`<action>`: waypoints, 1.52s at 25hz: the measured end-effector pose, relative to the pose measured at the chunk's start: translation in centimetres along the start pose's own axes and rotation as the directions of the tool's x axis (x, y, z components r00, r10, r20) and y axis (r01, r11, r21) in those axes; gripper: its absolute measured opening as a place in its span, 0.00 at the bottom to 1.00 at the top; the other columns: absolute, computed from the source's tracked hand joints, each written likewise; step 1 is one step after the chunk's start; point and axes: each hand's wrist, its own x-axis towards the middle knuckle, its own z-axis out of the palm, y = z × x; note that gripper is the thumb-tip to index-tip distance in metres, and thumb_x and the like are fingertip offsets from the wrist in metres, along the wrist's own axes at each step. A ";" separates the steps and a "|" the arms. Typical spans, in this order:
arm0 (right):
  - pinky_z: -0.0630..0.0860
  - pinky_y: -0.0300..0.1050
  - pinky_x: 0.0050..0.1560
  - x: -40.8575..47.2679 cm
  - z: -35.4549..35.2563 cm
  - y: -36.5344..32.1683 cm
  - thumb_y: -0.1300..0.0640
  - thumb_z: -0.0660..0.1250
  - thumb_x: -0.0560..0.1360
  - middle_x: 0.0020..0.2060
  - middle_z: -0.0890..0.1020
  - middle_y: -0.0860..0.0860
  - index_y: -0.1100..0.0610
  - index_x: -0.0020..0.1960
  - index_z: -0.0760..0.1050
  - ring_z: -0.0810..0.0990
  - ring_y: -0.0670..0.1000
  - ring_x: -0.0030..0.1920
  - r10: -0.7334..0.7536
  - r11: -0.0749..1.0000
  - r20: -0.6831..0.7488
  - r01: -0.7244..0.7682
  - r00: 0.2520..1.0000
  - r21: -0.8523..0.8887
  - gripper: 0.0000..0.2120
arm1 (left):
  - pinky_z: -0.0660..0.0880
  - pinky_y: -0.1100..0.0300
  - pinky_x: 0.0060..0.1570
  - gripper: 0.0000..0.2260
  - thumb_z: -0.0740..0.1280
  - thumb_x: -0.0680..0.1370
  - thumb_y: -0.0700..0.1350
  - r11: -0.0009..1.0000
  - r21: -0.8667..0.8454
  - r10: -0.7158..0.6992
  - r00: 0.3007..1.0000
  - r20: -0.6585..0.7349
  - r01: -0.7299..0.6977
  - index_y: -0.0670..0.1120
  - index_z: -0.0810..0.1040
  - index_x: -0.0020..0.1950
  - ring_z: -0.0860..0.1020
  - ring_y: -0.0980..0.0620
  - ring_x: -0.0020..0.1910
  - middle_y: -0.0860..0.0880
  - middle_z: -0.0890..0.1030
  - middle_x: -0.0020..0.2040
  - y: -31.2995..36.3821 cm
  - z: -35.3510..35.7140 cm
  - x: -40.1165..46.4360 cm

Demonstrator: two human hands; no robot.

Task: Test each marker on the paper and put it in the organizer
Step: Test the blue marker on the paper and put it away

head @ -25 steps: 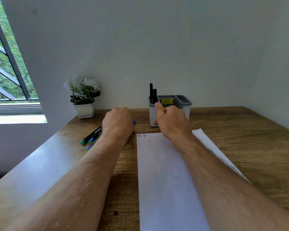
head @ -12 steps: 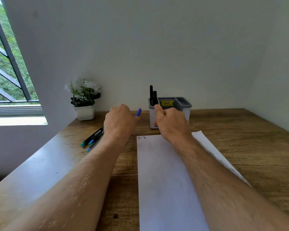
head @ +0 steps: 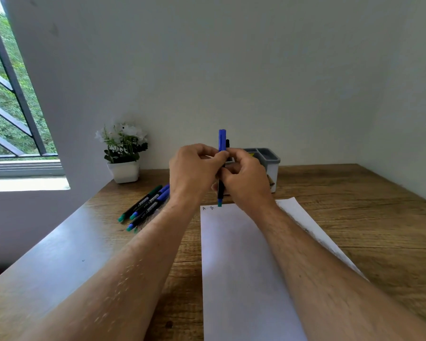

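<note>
While both hands hold the blue-capped black marker (head: pixel 221 166) upright above the white paper sheet (head: pixel 241 262), its cap is not yet off.

Left hand (head: pixel 194 168) pinches near the cap; right hand (head: pixel 244 175) curls round the barrel. Risk: a hard tug could jerk the marker loose or streak the sheet. Count: one held marker; probably four loose markers (head: pixel 145 205) on the wooden desk (head: pixel 354 205), overlapping; at least one dark marker in the grey-and-white organizer (head: pixel 271 166); two test marks (head: pixel 207 208).

A white pot of white flowers (head: pixel 123 153) stands on the wooden desk (head: pixel 354 217) against the pale wall (head: pixel 231 70), near a barred window (head: pixel 8 102) showing green foliage at left
</note>
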 end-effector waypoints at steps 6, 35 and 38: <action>0.83 0.45 0.40 0.5 -0.2 0.5 0.61 0.66 0.79 0.38 0.83 0.50 0.53 0.68 0.76 0.83 0.49 0.38 -0.001 0.991 -0.049 -0.006 0.999 -0.133 0.18 | 0.79 0.65 0.41 0.07 0.71 0.77 0.51 0.983 -0.183 -0.013 0.999 -0.039 0.006 0.52 0.85 0.52 0.81 0.61 0.38 0.56 0.85 0.42 -0.4 -0.2 0.3; 0.74 0.33 0.30 0.4 -1.1 -0.2 0.39 0.67 0.76 0.28 0.77 0.39 0.47 0.38 0.77 0.79 0.40 0.30 -0.164 0.886 -0.156 0.076 0.974 -0.458 0.14 | 0.79 0.63 0.35 0.05 0.74 0.75 0.43 0.702 -0.667 -0.195 0.968 0.158 0.250 0.42 0.84 0.46 0.80 0.54 0.31 0.46 0.84 0.35 -1.0 -0.7 1.2; 0.74 0.31 0.32 0.2 -1.0 0.0 0.47 0.68 0.78 0.30 0.77 0.37 0.46 0.39 0.77 0.79 0.38 0.32 -0.162 0.906 -0.156 0.084 0.974 -0.416 0.09 | 0.80 0.63 0.35 0.05 0.70 0.77 0.40 0.619 -0.745 -0.213 0.966 0.145 0.248 0.39 0.83 0.50 0.82 0.53 0.33 0.45 0.85 0.37 -0.9 -1.1 1.4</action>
